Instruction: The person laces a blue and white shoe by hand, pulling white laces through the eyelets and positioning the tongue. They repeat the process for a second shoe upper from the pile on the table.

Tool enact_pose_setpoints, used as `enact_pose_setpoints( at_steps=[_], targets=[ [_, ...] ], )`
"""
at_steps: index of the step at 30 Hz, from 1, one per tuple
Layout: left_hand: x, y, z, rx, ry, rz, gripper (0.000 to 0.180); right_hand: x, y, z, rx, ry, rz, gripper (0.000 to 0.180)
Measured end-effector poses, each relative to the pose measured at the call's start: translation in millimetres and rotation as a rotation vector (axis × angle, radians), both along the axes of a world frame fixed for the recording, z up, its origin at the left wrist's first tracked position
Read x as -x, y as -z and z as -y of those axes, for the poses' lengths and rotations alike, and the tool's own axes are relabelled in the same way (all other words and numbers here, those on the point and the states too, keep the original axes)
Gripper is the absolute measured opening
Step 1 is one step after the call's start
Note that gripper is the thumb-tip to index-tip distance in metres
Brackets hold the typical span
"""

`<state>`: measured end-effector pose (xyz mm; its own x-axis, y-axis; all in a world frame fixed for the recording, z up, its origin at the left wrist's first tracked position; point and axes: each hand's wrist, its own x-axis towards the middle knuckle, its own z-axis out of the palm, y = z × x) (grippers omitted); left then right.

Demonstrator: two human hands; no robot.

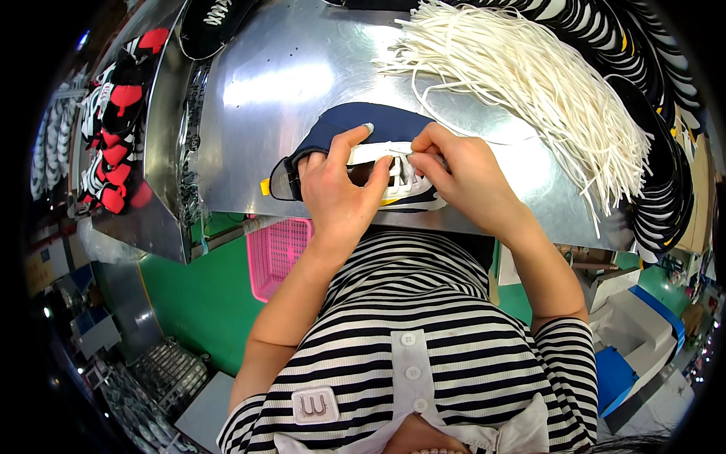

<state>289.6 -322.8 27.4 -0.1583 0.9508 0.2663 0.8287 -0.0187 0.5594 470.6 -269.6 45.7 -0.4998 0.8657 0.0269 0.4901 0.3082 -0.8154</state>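
A navy shoe upper (342, 119) with a white eyelet strip and a dark heel part lies on its side on the metal table, close to the front edge. My left hand (331, 185) is closed on it, some fingers tucked inside the heel opening and the thumb by the eyelets. White shoelace (407, 181) runs across the eyelet rows toward the toe. At the upper eyelet strip, thumb and forefinger of my right hand (469, 174) pinch together on the lace; the exact tip is hidden between them.
A big heap of white laces (522, 91) covers the table's right side. Stacked black-and-white uppers (665, 181) curve around the right edge. Red, black and white pieces (113, 151) hang at left. A pink basket (278, 257) stands below the metal table (257, 144).
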Motion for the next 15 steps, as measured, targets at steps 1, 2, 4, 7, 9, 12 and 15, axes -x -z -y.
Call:
enact_pose_setpoints(
  at_steps=[1,2,4,7,9,12,15],
  targets=[
    [-0.3,0.4,0.9,-0.015,0.012,0.021,0.035,1.6,-0.4,-3.5,-0.052,-0.038,0.059,0.018],
    [-0.5,0.3,2.4,-0.029,0.024,0.04,0.032,4.1,-0.5,-7.3,-0.101,-0.077,0.116,0.02],
    [0.2,0.9,5.5,0.003,0.036,0.092,0.028,17.8,-2.4,-18.7,-0.105,-0.158,0.22,0.027],
    [2.5,1.2,4.2,0.0,0.038,0.186,0.024,29.9,0.4,-32.0,-0.176,-0.276,0.323,0.037],
    [6.4,5.2,4.0,0.02,0.01,0.275,0.023,38.1,3.6,-28.0,-0.194,-0.306,0.377,0.038],
    [6.5,6.9,2.0,0.058,0.012,0.359,0.026,47.7,13.2,-7.8,-0.351,-0.207,0.346,0.048],
    [8.1,6.2,-0.9,0.089,0.022,0.454,0.027,54.5,24.5,-1.3,-0.434,-0.092,0.278,0.043]
  ],
)
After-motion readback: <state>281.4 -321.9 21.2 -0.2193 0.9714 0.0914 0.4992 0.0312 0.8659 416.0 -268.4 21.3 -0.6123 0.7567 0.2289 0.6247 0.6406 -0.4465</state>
